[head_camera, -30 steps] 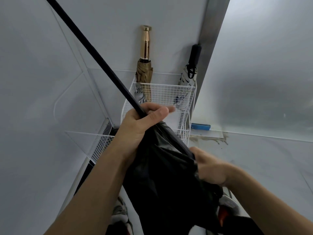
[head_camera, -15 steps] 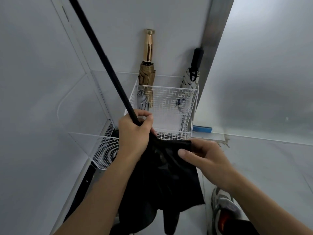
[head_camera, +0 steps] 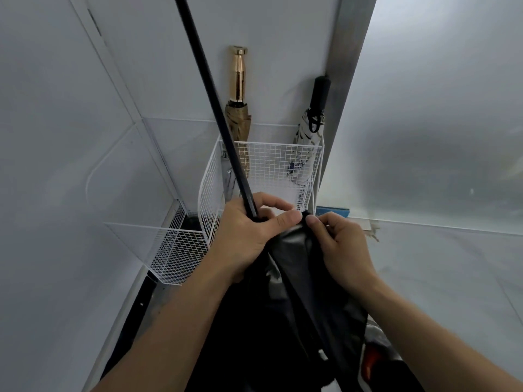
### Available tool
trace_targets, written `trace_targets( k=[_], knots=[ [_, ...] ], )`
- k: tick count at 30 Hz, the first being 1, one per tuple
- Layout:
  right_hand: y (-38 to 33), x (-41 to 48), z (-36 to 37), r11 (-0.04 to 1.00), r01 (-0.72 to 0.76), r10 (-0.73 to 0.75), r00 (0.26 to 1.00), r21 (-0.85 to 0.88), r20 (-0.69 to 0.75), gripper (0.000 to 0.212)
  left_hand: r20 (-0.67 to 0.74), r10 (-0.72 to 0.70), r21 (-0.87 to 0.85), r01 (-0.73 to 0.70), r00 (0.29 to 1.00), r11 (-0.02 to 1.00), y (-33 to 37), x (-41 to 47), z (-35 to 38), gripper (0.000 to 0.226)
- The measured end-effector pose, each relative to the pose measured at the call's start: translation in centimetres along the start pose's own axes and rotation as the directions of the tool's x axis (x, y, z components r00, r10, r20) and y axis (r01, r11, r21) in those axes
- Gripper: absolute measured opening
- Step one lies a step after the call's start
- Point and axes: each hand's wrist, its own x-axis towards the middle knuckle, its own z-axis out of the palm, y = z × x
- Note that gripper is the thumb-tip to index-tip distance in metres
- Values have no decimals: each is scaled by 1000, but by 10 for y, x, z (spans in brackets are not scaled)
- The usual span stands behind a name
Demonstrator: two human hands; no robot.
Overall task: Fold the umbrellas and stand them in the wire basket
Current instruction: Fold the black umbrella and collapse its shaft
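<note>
Against the far wall, a white wire basket (head_camera: 283, 154) is holding two folded umbrellas upright. At its far left corner a tan umbrella (head_camera: 239, 123) with a shiny gold handle is leaning on the wall. At its far right corner a white umbrella (head_camera: 307, 142) with a black handle and wrist loop is leaning the same way. Dark marks are showing on the white cloth, too blurred to tell whether they are pattern or writing. Something pale grey is sitting low inside the basket's left side, partly hidden. A second, lower wire basket (head_camera: 178, 250) is sitting at the near left of the first.

Just near the first basket's front rim, the black umbrella (head_camera: 297, 292) is being held outside it. Its shaft (head_camera: 209, 89) is slanting up and left out of view, and its cloth is hanging loose toward the near edge. The left hand (head_camera: 246, 230) is gripping the shaft where the cloth begins, fingers curled round it. The right hand (head_camera: 339, 247) is pinching the cloth's edge, just beside the left thumb. A blue object (head_camera: 332, 212) is lying right of the basket, and a shoe (head_camera: 373, 360) is showing at the near right.
</note>
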Motion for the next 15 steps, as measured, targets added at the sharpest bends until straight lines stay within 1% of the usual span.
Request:
trace_targets(
  k=[2,3,4,6,7,8,9,10,11,12,13,14,15],
  knots=[
    [1,0,-2,992,-41,35,998,-120,-50,17,-92,-43,6,44,995,999,-3,3,-2,10],
    [-1,-1,-5,991,-27,14,996,-133,-93,11,-161,-62,9,64,985,998,-5,6,-5,10],
    [-6,-4,-8,996,15,-27,992,-90,-126,7,-229,-75,15,81,970,997,-7,9,-8,10],
    [-15,-12,-14,987,150,-141,981,61,-135,13,-358,-71,58,98,931,993,-11,16,-15,11],
    [-20,-17,-15,969,203,-194,978,141,-75,18,-414,-53,85,96,909,992,-13,18,-18,11],
    [-25,-23,-15,952,209,-221,975,222,31,21,-460,-30,106,88,888,990,-15,20,-21,10],
    [-28,-29,-14,948,176,-226,959,267,169,23,-492,-4,126,76,871,989,-16,22,-22,10],
    [-29,-33,-11,958,121,-200,931,259,304,29,-515,19,148,67,857,987,-18,23,-23,10],
    [-28,-36,-8,974,110,-182,902,200,391,35,-530,43,172,58,847,983,-19,24,-24,9],
    [-26,-38,-5,981,135,-180,892,137,414,34,-540,64,191,48,840,980,-21,25,-25,9],
    [-25,-38,-3,978,176,-204,904,109,376,24,-544,82,204,37,835,978,-22,25,-26,9],
    [-27,-37,-3,971,192,-228,920,139,320,13,-549,95,214,30,831,976,-23,26,-27,10],
    [-28,-36,-5,963,202,-245,932,181,267,12,-556,104,225,28,824,974,-24,27,-29,11]
  ],
)
